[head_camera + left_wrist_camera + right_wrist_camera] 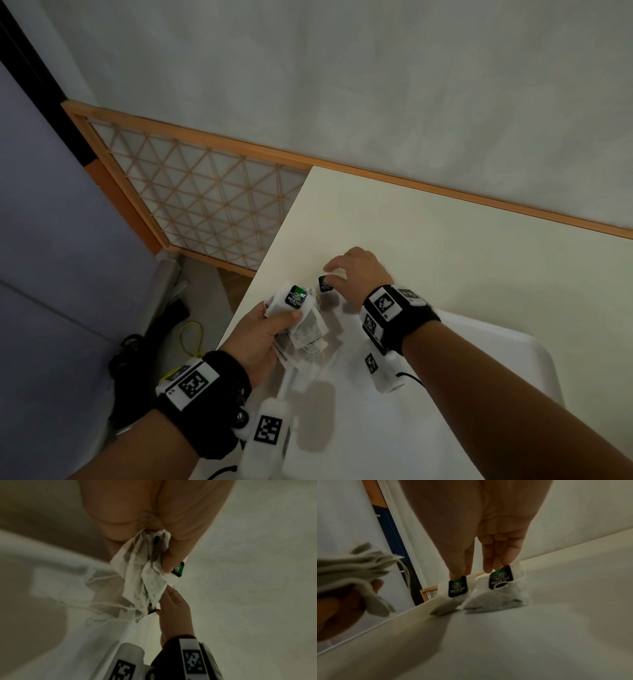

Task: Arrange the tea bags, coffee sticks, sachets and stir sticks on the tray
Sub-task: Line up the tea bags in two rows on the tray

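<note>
My left hand [281,313] [149,545] grips a bunch of white tea bags [305,325] [145,577] with black and green tags, their strings dangling over the white tray [496,349]. The bunch [351,563] also shows at the left of the right wrist view. My right hand [330,274] [476,573] reaches just beyond it. Two tea bags stand upright under it beside a raised white rim. The thumb touches the left bag's tag [457,586] [324,283]. Straight fingers touch the right bag's tag [500,580].
The cream table [445,240] meets a wall with a wooden rail [479,197] at the back. Its left edge drops to the floor, where a lattice screen [205,202], dark gear and a yellow cable [190,339] lie.
</note>
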